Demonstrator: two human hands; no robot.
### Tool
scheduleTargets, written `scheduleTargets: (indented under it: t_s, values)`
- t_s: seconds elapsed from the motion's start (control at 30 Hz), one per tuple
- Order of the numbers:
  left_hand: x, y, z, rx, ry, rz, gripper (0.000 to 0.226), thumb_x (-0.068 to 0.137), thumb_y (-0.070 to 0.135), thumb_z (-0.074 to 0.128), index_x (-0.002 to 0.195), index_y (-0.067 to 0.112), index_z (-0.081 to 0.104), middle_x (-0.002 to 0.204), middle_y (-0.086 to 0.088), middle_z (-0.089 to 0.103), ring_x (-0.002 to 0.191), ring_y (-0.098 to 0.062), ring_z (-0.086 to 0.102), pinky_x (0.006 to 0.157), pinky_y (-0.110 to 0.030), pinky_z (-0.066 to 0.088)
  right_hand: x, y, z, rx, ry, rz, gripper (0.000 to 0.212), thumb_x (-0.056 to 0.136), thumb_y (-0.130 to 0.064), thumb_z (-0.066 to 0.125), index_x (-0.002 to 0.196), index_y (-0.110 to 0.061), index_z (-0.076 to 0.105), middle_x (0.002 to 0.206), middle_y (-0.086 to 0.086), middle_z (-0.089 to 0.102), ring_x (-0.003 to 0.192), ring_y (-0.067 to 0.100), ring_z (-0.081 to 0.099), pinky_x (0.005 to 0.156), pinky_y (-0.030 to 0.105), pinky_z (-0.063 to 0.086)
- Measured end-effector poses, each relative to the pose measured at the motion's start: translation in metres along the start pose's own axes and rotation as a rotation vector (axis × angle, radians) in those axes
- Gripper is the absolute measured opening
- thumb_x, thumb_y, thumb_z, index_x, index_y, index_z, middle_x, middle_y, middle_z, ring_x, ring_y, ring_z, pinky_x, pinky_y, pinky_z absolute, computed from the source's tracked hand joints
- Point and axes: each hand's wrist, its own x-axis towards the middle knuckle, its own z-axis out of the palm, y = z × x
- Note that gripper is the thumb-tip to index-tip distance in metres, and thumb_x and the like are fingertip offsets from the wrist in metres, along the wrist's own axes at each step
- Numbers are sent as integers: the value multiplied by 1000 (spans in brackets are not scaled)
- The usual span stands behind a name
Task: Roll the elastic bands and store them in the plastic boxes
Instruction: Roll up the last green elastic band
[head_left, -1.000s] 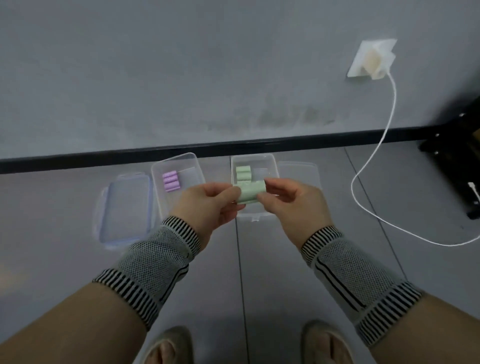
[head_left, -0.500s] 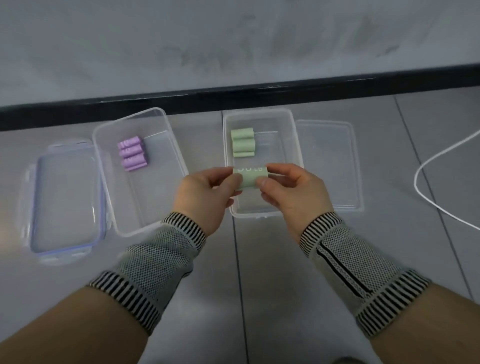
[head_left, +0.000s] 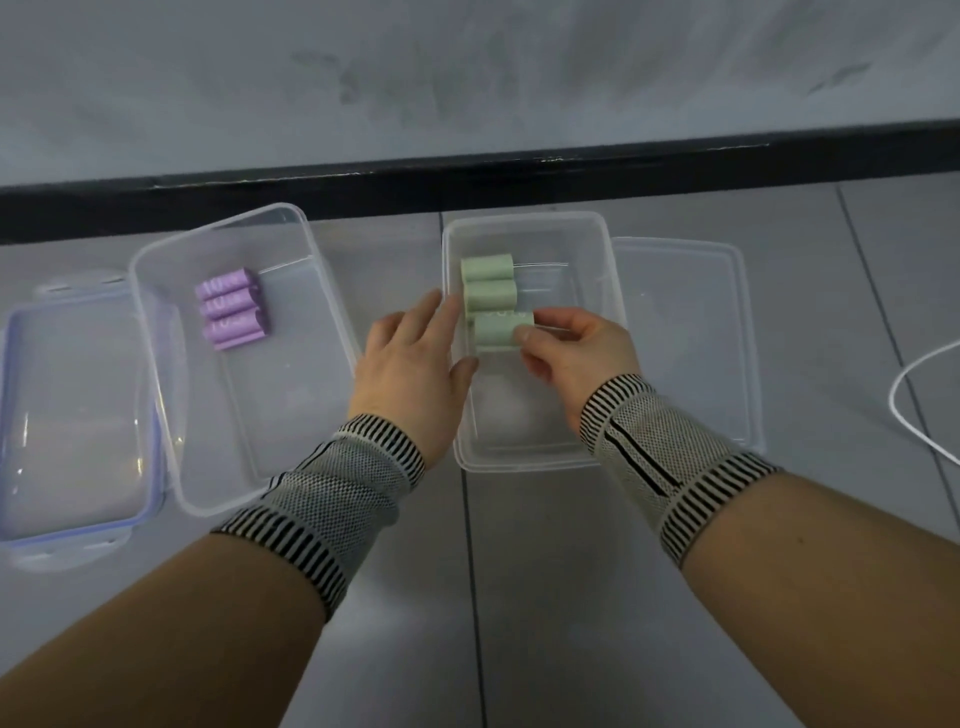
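The right hand (head_left: 576, 353) pinches a rolled green band (head_left: 500, 332) by its right end, long axis left to right, low inside the right plastic box (head_left: 602, 249), just beside two stored green rolls (head_left: 488, 283). The left hand (head_left: 415, 364), fingers straight and relaxed, rests at the box's left wall.

A: Entry, worn items. What is on the left wrist (head_left: 332, 499)?
B: A knitted grey mesh wrist sleeve, with black-and-white striped bands at both ends.
A: And the right wrist (head_left: 670, 467)?
B: The same kind of sleeve, plus a black line along its length. Forearms bare above both.
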Motion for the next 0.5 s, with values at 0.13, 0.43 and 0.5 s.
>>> scheduleTargets:
  t_s: [0.13, 0.43, 0.5]
  values:
    - [1, -3, 3, 9, 3, 15, 62, 95, 42, 41, 149, 24, 16, 154, 10, 21, 135, -22, 23, 110, -30, 22, 13, 3, 8, -73, 8, -20, 26, 80, -14, 74, 104, -9, 67, 89, 6, 70, 71, 14, 64, 78, 28, 57]
    - [4, -11, -7, 156, -54, 88, 67, 93, 50, 38, 149, 28, 9, 156, 13, 17, 136, -20, 22, 108, -39, 27, 25, 16, 19, -165, 63, -13, 29, 79, -21, 74, 104, -5, 71, 85, 9, 71, 72, 15, 64, 81, 29, 56]
    - [5, -13, -8, 208, -58, 101, 69, 92, 54, 36, 149, 29, 7, 155, 13, 16, 137, -20, 22, 108, -41, 25, 28, 18, 22, -171, 101, -16, 29, 78, -23, 74, 103, -8, 72, 92, 10, 72, 83, 20, 68, 85, 36, 56]
